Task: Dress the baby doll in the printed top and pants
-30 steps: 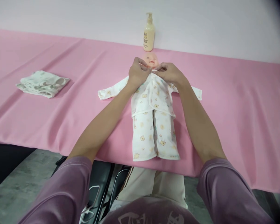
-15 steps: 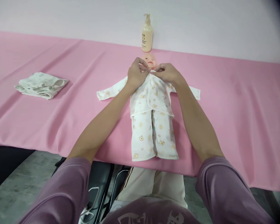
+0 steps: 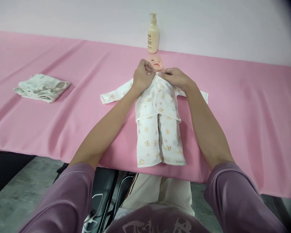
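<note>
A baby doll lies on its back on the pink table cover, head toward the wall. It wears a white top and white trousers printed with small bears. My left hand pinches the top's collar at the doll's neck, fingers closed on the cloth. My right hand pinches the collar's other side, right beside the left. The two sets of fingertips meet just under the doll's chin. The sleeves lie spread out to both sides.
A cream pump bottle stands against the wall behind the doll's head. A folded pile of pale baby clothes lies at the left of the table. Black chair parts show under the table's near edge.
Both hands stay at the collar with only slight finger shifts. My right hand's fingers have stretched a little further toward the left hand.
</note>
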Motion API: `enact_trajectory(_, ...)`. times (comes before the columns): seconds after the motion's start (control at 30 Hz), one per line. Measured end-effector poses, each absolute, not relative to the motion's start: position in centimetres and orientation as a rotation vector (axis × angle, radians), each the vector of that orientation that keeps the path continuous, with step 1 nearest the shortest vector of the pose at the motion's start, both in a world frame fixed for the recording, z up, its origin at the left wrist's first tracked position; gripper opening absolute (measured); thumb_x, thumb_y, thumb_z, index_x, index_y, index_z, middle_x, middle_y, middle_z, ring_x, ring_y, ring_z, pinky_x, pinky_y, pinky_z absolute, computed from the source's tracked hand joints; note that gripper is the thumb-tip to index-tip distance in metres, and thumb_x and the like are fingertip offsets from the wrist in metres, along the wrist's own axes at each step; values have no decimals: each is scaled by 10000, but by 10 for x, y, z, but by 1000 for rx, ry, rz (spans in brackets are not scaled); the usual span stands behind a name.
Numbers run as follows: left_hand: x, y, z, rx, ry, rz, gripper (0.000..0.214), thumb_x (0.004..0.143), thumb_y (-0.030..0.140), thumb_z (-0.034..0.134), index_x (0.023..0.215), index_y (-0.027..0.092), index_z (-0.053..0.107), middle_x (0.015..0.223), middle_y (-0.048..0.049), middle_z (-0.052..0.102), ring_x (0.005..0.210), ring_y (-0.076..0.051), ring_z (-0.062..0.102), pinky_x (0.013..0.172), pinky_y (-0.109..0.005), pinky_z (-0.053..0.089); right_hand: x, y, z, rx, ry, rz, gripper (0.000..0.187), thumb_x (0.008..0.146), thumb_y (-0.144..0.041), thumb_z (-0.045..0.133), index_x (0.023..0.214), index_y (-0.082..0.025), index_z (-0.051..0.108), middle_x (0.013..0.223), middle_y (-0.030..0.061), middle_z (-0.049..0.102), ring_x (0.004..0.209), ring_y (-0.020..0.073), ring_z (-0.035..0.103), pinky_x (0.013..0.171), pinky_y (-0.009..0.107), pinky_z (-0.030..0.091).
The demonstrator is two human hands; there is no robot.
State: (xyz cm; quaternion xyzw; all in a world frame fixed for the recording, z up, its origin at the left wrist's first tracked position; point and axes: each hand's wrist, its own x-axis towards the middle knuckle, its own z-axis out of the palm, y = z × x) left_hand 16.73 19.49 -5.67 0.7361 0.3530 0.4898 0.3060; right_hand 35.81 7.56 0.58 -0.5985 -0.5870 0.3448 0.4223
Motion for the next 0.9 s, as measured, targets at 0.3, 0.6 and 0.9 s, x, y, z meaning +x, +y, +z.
enact_trajectory(0.3, 167, 186, -48, 1895, 876, 1258, 344, 1042, 317, 1017, 1088, 258, 682, 1121, -54, 791, 1188, -282, 803, 1106, -424, 640, 357, 80, -4, -1444, -1403, 866, 291, 1037, -455, 1016, 1017, -209, 862, 1100, 67, 866, 1141, 277, 800, 1131, 475, 709)
enact_trajectory(0.6, 147, 177, -25, 1862, 816, 1028, 248, 1029, 219, 978, 1159, 236, 767, 1169, -91, 834, 1205, -314, 828, 1144, -482, 673, 346, 91, -14, -1496, -1321, 777, 286, 1160, -402, 883, 983, -204, 777, 1019, 42, 761, 1058, 230, 745, 1097, 414, 688)
enact_trajectory(0.9, 142, 177, -17, 1749, 874, 926, 331, 952, 299, 1080, 1129, 237, 807, 1126, -94, 858, 1195, -314, 855, 1140, -473, 712, 345, 86, -9, -1455, -1273, 834, 196, 1077, -322, 965, 1066, -213, 803, 1077, 49, 806, 1150, 246, 784, 1148, 411, 675)
